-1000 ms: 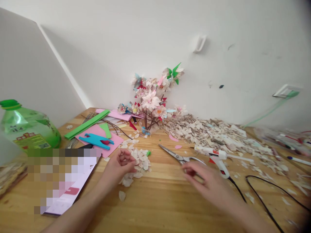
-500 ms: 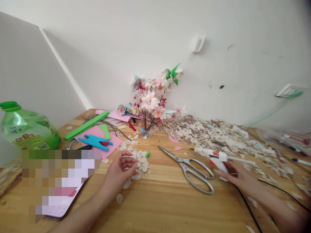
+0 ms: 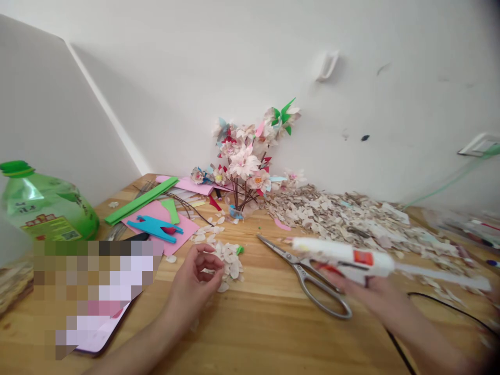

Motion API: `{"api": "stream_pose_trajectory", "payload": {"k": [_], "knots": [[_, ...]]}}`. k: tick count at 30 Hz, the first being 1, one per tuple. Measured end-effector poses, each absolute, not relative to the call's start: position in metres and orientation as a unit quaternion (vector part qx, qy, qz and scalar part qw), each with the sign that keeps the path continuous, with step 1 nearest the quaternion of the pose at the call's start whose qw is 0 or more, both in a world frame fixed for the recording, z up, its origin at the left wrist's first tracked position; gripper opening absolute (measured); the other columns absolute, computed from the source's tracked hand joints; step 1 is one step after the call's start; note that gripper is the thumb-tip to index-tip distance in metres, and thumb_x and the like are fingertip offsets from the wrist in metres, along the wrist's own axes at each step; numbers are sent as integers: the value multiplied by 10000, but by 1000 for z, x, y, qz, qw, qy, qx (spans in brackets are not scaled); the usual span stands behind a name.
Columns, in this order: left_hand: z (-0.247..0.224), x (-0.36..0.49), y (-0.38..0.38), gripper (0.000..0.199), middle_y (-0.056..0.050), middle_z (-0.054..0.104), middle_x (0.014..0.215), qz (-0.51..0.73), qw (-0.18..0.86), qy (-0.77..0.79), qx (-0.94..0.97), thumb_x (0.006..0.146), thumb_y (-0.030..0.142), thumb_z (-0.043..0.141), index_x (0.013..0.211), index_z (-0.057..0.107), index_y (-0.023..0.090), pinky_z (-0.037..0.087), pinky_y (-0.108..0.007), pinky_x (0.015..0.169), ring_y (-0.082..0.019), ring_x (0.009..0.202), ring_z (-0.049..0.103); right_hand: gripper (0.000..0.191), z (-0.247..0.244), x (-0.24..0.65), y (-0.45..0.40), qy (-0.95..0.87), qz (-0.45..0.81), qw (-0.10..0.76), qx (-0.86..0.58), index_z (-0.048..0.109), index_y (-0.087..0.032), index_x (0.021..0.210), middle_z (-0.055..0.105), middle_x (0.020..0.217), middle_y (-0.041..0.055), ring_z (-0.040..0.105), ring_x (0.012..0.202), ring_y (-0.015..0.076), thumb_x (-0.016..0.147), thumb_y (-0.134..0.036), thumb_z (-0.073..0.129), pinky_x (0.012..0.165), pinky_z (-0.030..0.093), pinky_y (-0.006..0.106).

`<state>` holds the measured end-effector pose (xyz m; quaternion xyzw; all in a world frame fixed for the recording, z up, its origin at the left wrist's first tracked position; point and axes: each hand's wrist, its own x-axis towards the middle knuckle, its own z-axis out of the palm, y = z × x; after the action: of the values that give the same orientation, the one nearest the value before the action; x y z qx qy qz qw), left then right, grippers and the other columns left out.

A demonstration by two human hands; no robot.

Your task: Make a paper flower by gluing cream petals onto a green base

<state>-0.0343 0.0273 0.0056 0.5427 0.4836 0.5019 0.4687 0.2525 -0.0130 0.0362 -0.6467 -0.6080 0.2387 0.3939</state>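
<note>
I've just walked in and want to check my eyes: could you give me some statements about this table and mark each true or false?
1. The right hand holds the white glue gun. True.
2. The scissors are in the left hand. False: they lie on the table.
3. The left hand is beside a small pile of pale petals. True.
4. The bottle has a red cap. False: its cap is green.
5. A long pale stick juts from the back of the glue gun. True.
6. The bunch of flowers lies on the phone. False: it stands on its stems near the wall.
</note>
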Motion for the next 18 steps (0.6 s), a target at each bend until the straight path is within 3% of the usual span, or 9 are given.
{"api": "stream_pose_trajectory", "payload": {"k": [9,18], "knots": [[10,-31,20,343,34,577,704,494,452,503,547,662,214,609,956,432,232,434,-212,518,-130,665,559,163,25,188,-26,-740,252,266,-564,583,-246,804,653,780,8,612,718,200,820,-382,493,614,495,278],[3,-29,21,376,30,578,710,495,484,482,536,663,226,616,983,419,231,454,-228,544,-139,683,563,151,16,189,-27,-735,266,257,-569,545,-234,807,611,765,6,576,694,185,834,-368,481,612,460,275]]}}
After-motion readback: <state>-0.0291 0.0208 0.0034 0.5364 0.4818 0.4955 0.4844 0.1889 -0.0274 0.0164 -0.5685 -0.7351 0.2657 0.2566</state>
